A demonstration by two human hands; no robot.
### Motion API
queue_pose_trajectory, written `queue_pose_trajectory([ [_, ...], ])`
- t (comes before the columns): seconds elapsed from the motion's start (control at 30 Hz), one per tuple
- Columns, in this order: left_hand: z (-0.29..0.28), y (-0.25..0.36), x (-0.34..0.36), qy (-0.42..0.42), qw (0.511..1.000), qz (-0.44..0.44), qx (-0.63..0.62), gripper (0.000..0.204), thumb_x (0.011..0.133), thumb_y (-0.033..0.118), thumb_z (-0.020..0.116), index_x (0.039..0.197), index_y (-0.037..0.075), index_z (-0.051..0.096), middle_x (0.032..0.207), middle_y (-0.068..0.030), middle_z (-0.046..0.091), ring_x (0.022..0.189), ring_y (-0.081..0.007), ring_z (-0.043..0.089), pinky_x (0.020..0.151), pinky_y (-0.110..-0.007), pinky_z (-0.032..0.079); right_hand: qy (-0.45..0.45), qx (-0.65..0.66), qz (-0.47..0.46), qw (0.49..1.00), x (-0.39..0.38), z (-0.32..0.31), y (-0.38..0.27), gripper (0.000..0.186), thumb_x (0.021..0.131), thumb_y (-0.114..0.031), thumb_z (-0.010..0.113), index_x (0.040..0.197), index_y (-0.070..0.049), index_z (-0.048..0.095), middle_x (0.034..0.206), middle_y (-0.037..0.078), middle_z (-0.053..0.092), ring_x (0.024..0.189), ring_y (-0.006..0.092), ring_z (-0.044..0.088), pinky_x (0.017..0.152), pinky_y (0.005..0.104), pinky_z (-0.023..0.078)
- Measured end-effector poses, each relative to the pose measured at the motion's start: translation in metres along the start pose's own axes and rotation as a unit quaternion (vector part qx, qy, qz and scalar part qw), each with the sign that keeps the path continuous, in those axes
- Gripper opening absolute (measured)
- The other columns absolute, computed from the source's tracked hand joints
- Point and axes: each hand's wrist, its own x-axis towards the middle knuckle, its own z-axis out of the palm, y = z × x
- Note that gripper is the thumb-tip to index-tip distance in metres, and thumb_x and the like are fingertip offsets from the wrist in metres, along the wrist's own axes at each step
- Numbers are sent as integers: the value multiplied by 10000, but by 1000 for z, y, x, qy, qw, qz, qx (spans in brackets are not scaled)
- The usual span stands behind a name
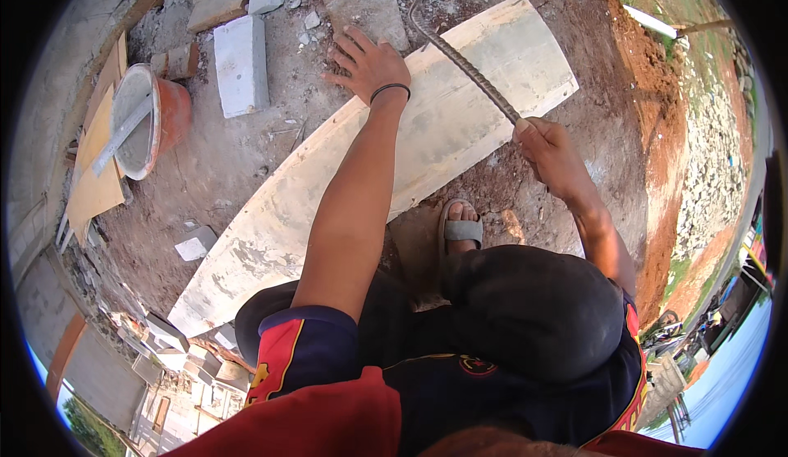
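Observation:
A long, pale board [468, 120] with grey smears lies slantwise on the ground before me, from lower left to upper right. My left hand [373, 67] rests at its far edge, fingers spread and holding nothing. In my right hand [554, 157], over the board's near edge, is one end of a ribbed steel bar [472, 73]. The bar runs up and left across the board, and its curved, hooked tip lies by the far edge. Whether that tip touches the board I cannot tell.
An orange bucket [172, 116] with a pale straight strip [123, 133] across it stands at the left. White blocks [240, 67] and rubble lie beyond the board. My sandalled foot [461, 225] is beside its near edge. Loose red soil [657, 128] lies along the right.

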Motion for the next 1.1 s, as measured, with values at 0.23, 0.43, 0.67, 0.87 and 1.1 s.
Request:
queue_pose_trajectory([
  [0.23,-1,3,1,-26,1000,-10,-5,661,958,346,433,1489,36,192,1525,-162,262,1392,-360,268,1072,-660,169,166,134,-96,972,10,-8,-44,380,1008,-362,465,753,-81,486,565,-53,392,469,41,369,416,232,308],
  [0.43,-1,2,7,-14,999,-36,-12,659,952,308,463,1481,18,199,1515,-167,277,1377,-343,301,1086,-630,179,23,132,113,985,16,-15,-22,353,996,-364,480,740,-121,479,558,-79,327,422,30,285,353,229,218],
  [0.67,-4,5,8,-29,999,-18,-15,700,949,322,491,1495,22,171,1517,-172,272,1372,-346,309,1092,-618,168,130,81,-9,988,14,-1,-29,408,1006,-394,455,721,-103,470,569,-58,366,429,47,308,390,250,267],
  [0.87,-5,-2,6,-30,999,-27,-15,701,949,318,495,1493,20,169,1512,-183,272,1374,-352,299,1089,-621,180,67,75,26,995,2,-6,-9,406,1006,-371,464,709,-94,472,569,-63,371,438,44,309,398,255,261],
  [1.1,-2,4,7,-17,999,-19,-19,691,948,314,501,1486,18,183,1500,-174,291,1358,-335,315,1094,-607,181,82,-91,-52,991,9,6,-3,428,997,-324,482,725,6,473,569,38,423,572,132,401,532,347,360],
])
